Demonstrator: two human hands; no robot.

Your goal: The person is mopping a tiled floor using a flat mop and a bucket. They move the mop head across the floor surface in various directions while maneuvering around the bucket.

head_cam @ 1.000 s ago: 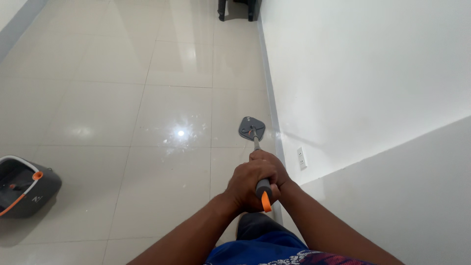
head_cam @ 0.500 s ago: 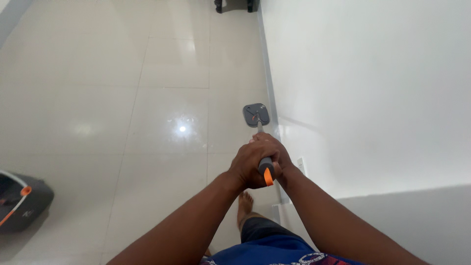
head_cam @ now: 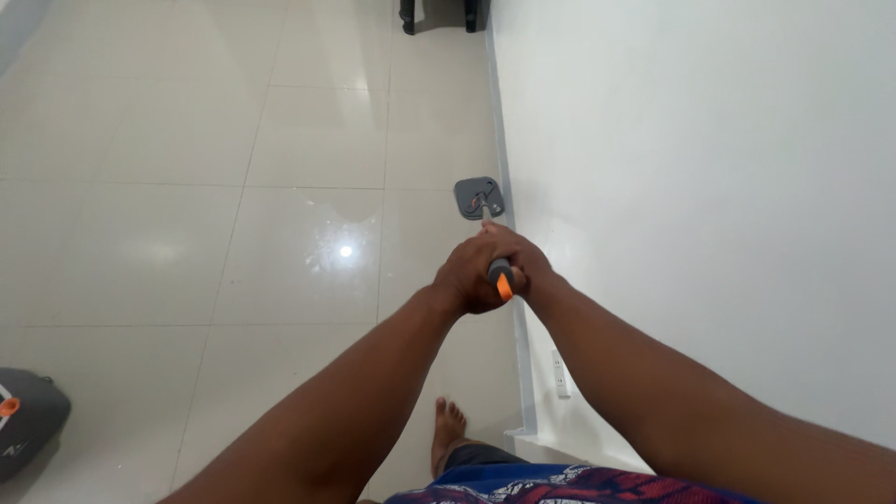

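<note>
Both hands grip the top of a mop handle point(head_cam: 502, 277), grey with an orange end. My left hand point(head_cam: 467, 275) wraps it from the left, my right hand point(head_cam: 523, 264) from the right, arms stretched forward. The square grey mop head point(head_cam: 478, 196) lies flat on the glossy cream tiled floor point(head_cam: 280, 168), close to the white wall's skirting. Most of the pole is hidden behind my hands.
A white wall point(head_cam: 709, 187) runs along the right, with a socket point(head_cam: 559, 371) low down. A grey mop bucket with orange trim point(head_cam: 26, 420) sits at the lower left. Dark furniture legs point(head_cam: 439, 14) stand at the far end. My bare foot point(head_cam: 446, 431) is on the tiles.
My arms have extended and the mop head has slid farther away along the wall. The view has moved forward, so the bucket has dropped toward the lower left corner.
</note>
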